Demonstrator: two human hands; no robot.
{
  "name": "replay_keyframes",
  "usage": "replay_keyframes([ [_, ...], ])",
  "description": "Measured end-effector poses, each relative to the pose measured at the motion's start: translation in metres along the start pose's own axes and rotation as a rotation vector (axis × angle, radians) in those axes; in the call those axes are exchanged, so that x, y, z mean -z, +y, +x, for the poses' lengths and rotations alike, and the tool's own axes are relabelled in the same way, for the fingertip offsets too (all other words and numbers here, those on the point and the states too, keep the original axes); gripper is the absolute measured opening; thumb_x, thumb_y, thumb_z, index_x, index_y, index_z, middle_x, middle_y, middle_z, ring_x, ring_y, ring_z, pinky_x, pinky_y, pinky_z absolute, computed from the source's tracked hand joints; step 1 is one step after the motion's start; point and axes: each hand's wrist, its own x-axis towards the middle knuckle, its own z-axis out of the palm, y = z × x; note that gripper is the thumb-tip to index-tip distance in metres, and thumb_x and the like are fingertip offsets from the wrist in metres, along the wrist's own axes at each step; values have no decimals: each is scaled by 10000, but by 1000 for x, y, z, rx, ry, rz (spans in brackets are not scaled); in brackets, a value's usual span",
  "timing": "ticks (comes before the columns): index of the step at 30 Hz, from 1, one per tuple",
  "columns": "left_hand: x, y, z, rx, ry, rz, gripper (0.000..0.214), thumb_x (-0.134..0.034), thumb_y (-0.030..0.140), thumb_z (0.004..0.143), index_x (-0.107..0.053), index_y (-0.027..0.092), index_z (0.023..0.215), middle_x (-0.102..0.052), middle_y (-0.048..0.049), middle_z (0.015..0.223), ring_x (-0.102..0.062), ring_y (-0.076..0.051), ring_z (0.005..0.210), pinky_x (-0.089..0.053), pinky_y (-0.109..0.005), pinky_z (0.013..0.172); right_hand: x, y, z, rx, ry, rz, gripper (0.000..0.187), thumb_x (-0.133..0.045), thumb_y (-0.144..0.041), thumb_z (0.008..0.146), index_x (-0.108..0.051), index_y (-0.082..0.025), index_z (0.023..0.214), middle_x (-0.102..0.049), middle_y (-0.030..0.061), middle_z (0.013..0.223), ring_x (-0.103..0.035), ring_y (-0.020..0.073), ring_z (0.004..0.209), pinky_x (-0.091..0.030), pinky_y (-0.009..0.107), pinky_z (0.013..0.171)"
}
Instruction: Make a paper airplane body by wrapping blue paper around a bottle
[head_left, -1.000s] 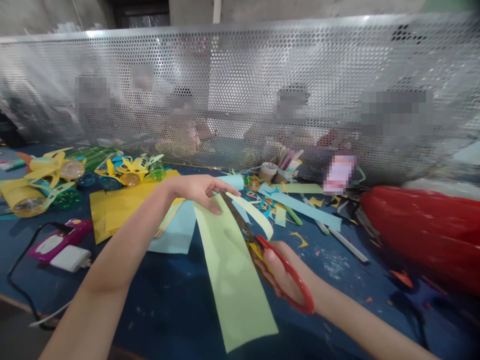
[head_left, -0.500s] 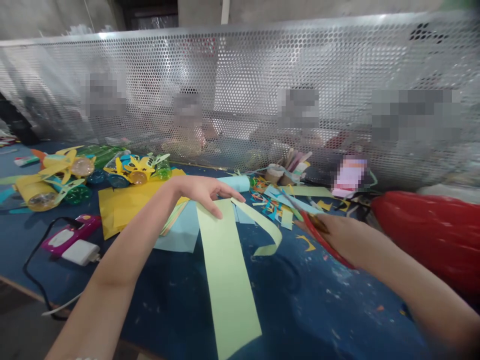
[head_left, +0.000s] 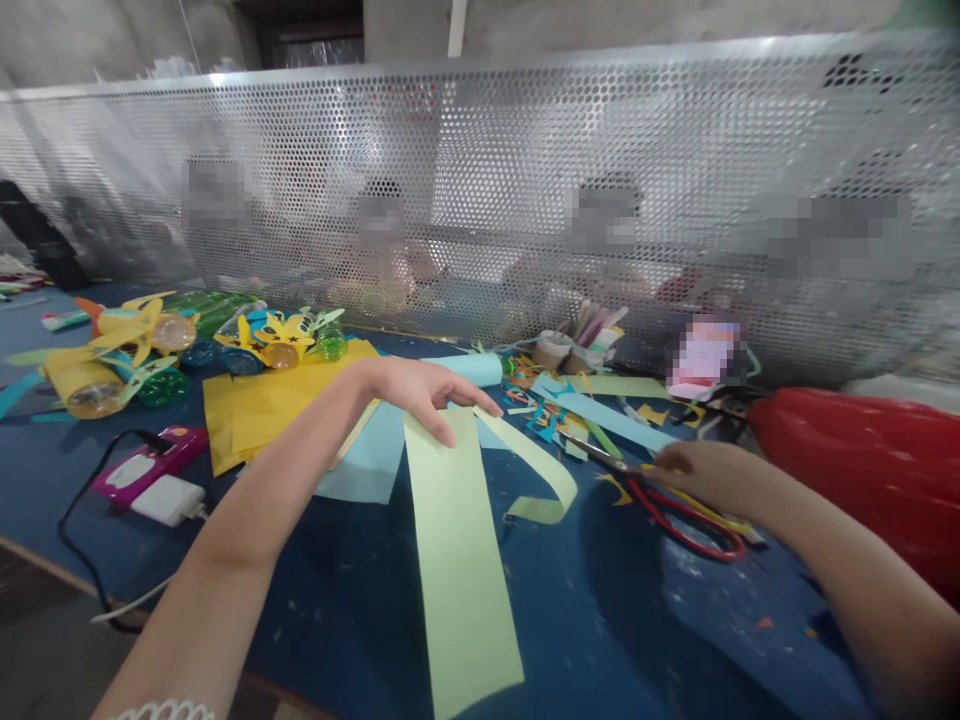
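Note:
My left hand [head_left: 420,390] grips the top end of a wide pale green paper strip [head_left: 461,560], thumb in front, other fingertips beside it. The strip extends toward me. A narrow curled green paper strip [head_left: 551,485] trails right from under my left fingertips. At the right, my right hand [head_left: 701,475] has curled fingers against the red-handled scissors [head_left: 694,535], whose blades point up-left and one loop shows free below the hand. Something yellow with a dark end [head_left: 724,517] shows beside the handles, partly hidden. A light blue strip [head_left: 607,410] lies just beyond.
Yellow sheets [head_left: 262,405] and bottle-and-paper crafts [head_left: 142,350] lie left, near a magenta device [head_left: 154,465] with a cable. Paper scraps [head_left: 547,420], cups [head_left: 551,350] and a phone [head_left: 705,355] stand behind. A red bag [head_left: 855,450] is right; a perforated metal screen [head_left: 487,200] closes the back.
My right hand has shifted slightly right and down, and the scissors' blades and red loop now show clear of it. My left hand stays on the green paper; the view moved slightly.

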Motion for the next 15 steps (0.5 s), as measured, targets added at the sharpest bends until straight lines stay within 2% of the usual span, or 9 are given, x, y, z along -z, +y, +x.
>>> replay_keyframes([
  [1,-1,-1,1,-7,-4,-12,710,-754,345,704,-503,219,1356,-459,-58,1456,-400,-262,1348,-345,-329,1048,0,-11,-4,23,-8,137,161,-675,-279,759,-706,-139,685,-717,159,799,-652,261,755,-440,369,741],
  [2,-1,-1,2,-17,-7,-22,707,-748,347,711,-498,220,1360,-449,-56,1463,-380,-257,1362,-331,-330,1062,-1,-24,-8,54,-13,340,199,-635,-311,802,-722,-140,857,-718,163,964,-655,266,892,-441,364,826],
  [3,-2,-2,2,-29,-9,-30,701,-743,349,716,-497,223,1360,-444,-53,1467,-364,-253,1373,-322,-329,1070,-3,-37,-13,108,-84,602,280,-584,-347,847,-696,-163,1026,-694,147,1098,-637,255,1011,-444,343,874],
  [4,-2,-2,3,-39,-9,-34,693,-738,352,721,-499,225,1359,-445,-51,1467,-359,-252,1376,-321,-328,1072,-7,-50,-18,182,-219,838,373,-516,-412,891,-636,-204,1176,-651,123,1214,-601,244,1112,-445,336,910],
  [5,-2,-1,3,-46,-3,-33,685,-736,355,723,-504,227,1355,-455,-50,1459,-371,-253,1367,-330,-326,1065,-12,-61,-23,225,-335,986,432,-493,-478,898,-596,-237,1242,-628,101,1260,-580,238,1152,-446,339,933],
  [6,-2,-1,2,-47,4,-25,684,-740,358,718,-512,227,1349,-469,-52,1447,-402,-256,1345,-347,-323,1050,-18,-70,-26,225,-423,1040,456,-565,-518,845,-614,-249,1211,-664,87,1190,-613,242,1093,-471,344,903],
  [9,1,1,-2,-23,26,8,696,-762,369,695,-532,225,1335,-536,-62,1384,-555,-249,1174,-422,-302,959,-35,-84,-31,216,-533,1019,402,-698,-516,737,-687,-194,977,-705,53,918,-651,200,832,-507,320,766],
  [11,5,0,-8,-8,3,-16,739,-758,380,698,-489,241,1372,-608,-61,1293,-627,-216,1011,-470,-276,853,-44,-84,-31,190,-537,1019,378,-722,-509,716,-671,-163,857,-660,18,773,-603,140,683,-485,265,657],
  [15,19,-9,-28,101,0,56,813,-729,392,715,-381,275,1441,-696,-50,1093,-639,-177,794,-470,-230,681,-57,-78,-29,43,-527,1150,380,-762,-478,684,-622,-173,863,-603,-17,719,-563,100,608,-460,219,573],
])
